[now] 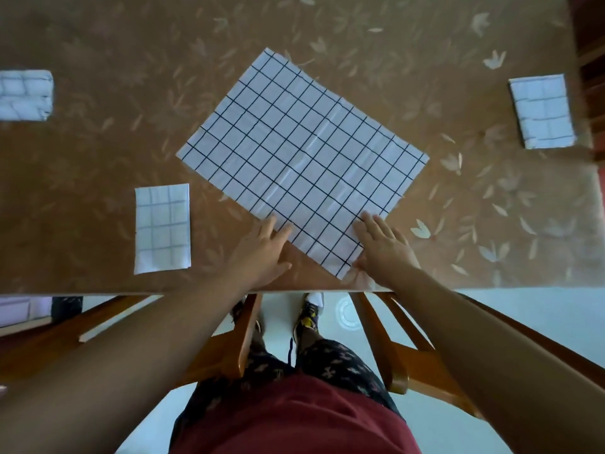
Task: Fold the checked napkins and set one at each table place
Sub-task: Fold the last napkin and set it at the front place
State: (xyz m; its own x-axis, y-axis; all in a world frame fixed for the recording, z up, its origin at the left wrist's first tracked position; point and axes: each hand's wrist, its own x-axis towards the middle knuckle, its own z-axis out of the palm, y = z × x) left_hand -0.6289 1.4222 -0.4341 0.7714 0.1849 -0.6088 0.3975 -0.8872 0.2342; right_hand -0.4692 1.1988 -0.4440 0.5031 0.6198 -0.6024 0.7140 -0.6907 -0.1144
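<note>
a creased white cloth napkin with a thin black grid (pixel 302 158) lies unfolded, skewed, mid-frame on the glossy brown leaf-patterned table (pixel 491 198). left hand (pixel 266 249) and right hand (pixel 383 247) press its near corner, fingers spread flat.

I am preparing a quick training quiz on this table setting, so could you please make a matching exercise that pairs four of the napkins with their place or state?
Column one:
1. napkin under the hands
2. near-left napkin
3. far-left napkin
4. right napkin

Column two:
A. folded, cut off by the picture's left edge
B. spread open, lying at an angle
C. folded, by the table's right end
D. folded, close to the near table edge

Pairs: 1-B, 2-D, 3-A, 4-C
</note>
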